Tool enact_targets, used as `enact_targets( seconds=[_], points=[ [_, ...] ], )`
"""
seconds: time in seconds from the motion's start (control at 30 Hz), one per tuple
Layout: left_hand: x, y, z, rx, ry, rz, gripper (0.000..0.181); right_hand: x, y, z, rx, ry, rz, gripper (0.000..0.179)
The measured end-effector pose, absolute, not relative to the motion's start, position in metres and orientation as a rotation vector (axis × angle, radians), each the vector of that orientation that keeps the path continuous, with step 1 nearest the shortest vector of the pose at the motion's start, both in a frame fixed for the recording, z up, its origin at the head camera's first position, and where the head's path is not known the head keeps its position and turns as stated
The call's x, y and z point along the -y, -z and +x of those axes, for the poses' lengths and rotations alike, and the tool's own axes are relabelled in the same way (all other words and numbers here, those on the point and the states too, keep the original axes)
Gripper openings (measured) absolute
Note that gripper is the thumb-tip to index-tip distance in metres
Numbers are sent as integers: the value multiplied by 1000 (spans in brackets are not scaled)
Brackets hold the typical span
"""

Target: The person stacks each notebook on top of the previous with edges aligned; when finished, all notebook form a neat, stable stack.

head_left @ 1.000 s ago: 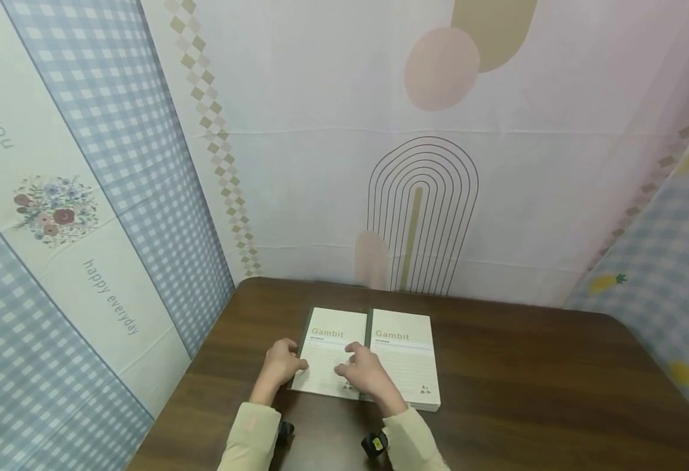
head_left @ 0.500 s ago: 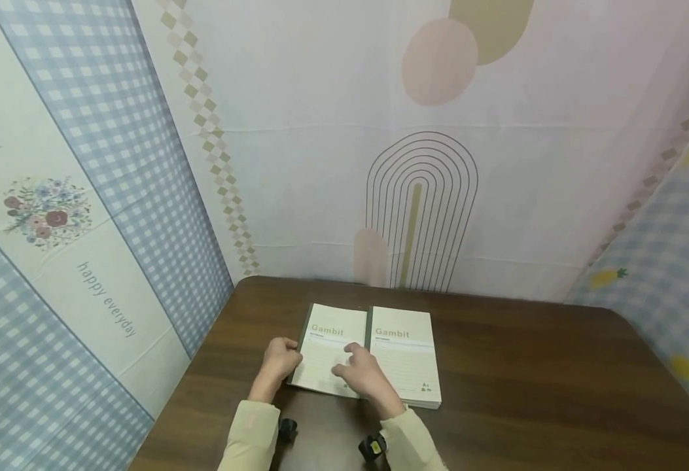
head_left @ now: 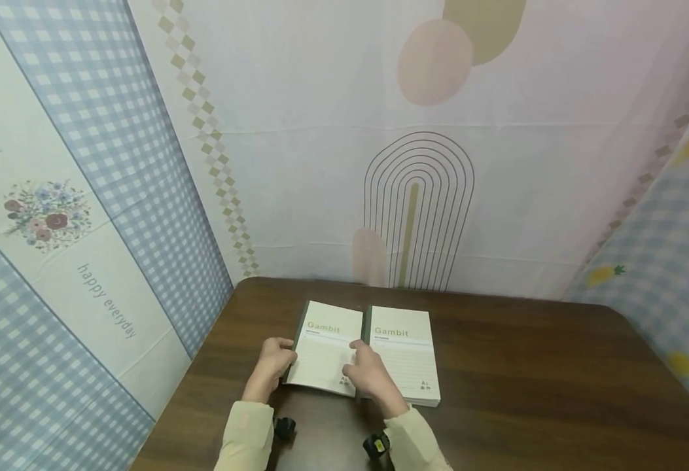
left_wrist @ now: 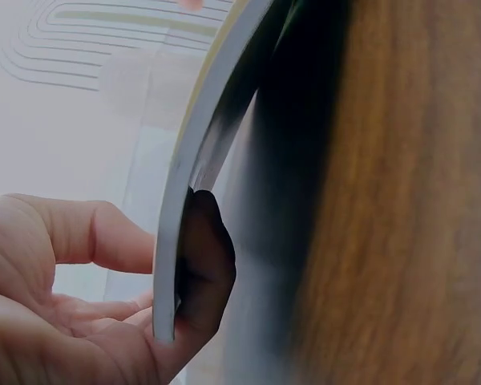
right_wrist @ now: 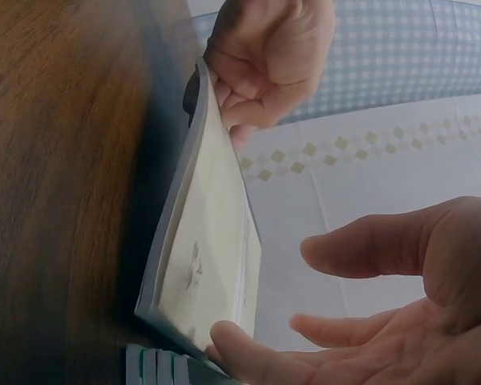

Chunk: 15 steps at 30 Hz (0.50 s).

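Observation:
My left hand (head_left: 273, 363) pinches the dark spine edge of a cream "Gambit" notebook (head_left: 323, 356). In the left wrist view, the thumb lies on the cover and the fingers curl beneath the bowed notebook (left_wrist: 180, 172), whose held side is lifted off the table. Over the notebook's right side is my right hand (head_left: 370, 373). The right wrist view has its thumb and fingers spread apart, with one fingertip (right_wrist: 228, 337) right at the notebook's edge. A matching notebook (head_left: 403, 356) lies just to the right, on top of a small stack.
Page edges of the stack (right_wrist: 156, 365) show at the bottom of the right wrist view. The brown wooden table (head_left: 527, 379) reaches back to a patterned cloth backdrop (head_left: 297, 183). A blue checked cloth (head_left: 144, 163) hangs at the left.
The left hand has moved from the notebook's left edge to a grip on it. The notebook's left side has risen and it has shifted slightly left, widening the gap to the stack.

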<state>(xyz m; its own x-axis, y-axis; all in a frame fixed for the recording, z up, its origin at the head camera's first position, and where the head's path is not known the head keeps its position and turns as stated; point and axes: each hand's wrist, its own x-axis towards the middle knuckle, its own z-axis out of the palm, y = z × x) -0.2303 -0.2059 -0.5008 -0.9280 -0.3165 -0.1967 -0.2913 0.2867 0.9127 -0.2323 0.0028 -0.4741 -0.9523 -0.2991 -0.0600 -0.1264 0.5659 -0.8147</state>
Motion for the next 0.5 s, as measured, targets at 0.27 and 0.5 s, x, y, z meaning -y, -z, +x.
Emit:
enact_targets(
  seconds=[0.27, 0.5],
  points=[
    [215, 500, -232, 2374, 1935, 628, 54, -3, 472, -232, -2611, 1360, -344, 59],
    [216, 497, -231, 2350, 1997, 610, 58, -4, 473, -233, -2602, 1448, -271, 70]
  ],
)
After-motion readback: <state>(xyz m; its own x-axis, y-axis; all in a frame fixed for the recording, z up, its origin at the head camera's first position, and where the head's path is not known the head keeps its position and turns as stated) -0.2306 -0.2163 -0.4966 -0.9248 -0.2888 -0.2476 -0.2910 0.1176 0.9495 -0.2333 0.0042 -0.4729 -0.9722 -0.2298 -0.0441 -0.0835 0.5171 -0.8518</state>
